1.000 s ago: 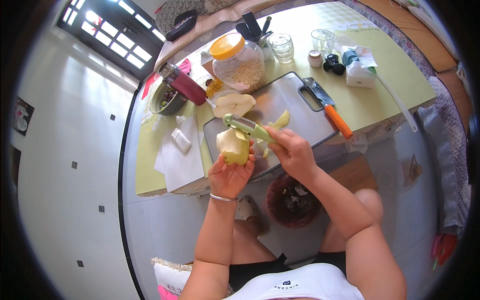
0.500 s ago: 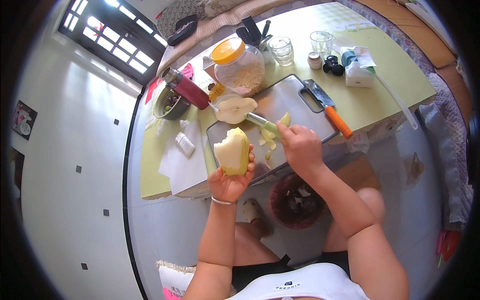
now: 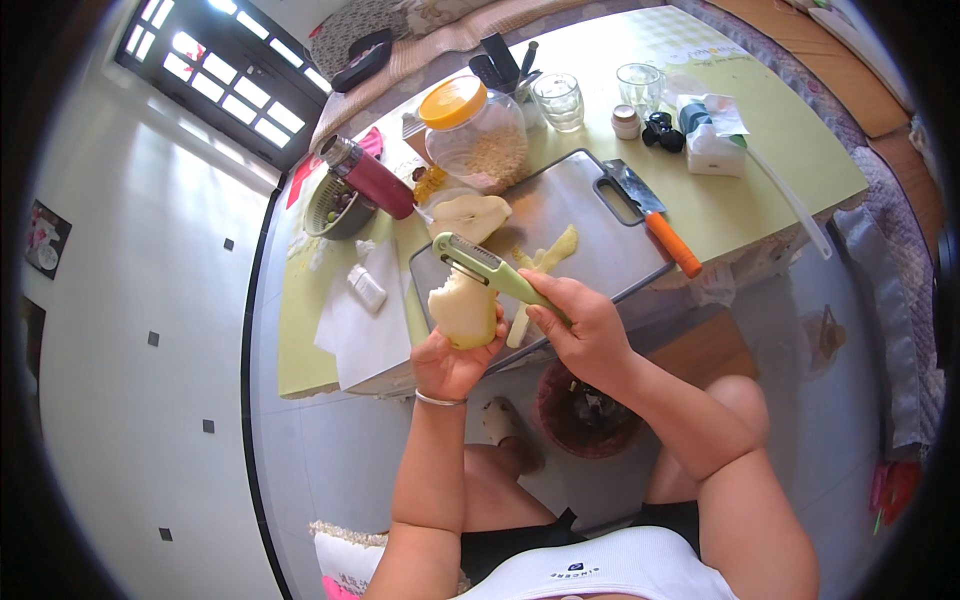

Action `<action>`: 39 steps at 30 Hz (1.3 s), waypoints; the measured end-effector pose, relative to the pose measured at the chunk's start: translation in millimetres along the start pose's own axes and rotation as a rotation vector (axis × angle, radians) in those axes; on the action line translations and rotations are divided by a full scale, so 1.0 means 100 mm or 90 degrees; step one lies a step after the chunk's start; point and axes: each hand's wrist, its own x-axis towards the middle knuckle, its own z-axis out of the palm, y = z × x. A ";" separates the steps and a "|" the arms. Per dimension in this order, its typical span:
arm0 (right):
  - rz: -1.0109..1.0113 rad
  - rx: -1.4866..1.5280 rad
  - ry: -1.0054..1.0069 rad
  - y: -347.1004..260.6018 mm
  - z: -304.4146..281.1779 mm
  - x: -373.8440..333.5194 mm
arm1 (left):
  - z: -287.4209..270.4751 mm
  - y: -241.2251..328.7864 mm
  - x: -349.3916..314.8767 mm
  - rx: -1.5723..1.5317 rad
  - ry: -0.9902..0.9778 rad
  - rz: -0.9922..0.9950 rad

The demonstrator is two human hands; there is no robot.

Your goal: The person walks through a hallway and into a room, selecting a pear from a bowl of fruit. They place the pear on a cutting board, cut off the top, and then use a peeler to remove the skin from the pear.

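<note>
My left hand [image 3: 455, 370] is wrapped round the lower part of a partly peeled pear piece [image 3: 462, 315], pale flesh upward, with a bite-like hollow on its left edge. In my right hand [image 3: 588, 328] is a green-handled peeler [image 3: 485, 268], its blade head over the top of the pear. Whether the blade touches the flesh is hard to tell. Behind them, a cut pear half [image 3: 470, 217] lies face up at the left of the grey cutting board [image 3: 575, 220]. Strips of yellow-green peel [image 3: 557, 250] are on the board beside the peeler.
A knife with an orange handle [image 3: 672, 245] lies along the board's right edge. Behind stand a yellow-lidded jar [image 3: 475, 140], a dark pink flask [image 3: 375, 182] and glass cups [image 3: 558, 102]. A bin [image 3: 585, 415] is on the floor below the table edge.
My right hand has turned and brought the peeler left, from above the board to over the pear. The peel strips beside it look longer and lie differently. My left hand has barely moved.
</note>
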 end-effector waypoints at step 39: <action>-0.125 -0.460 0.057 0.32 -0.30 0.11 | -0.13 0.05 0.01 -0.047 -0.075 0.023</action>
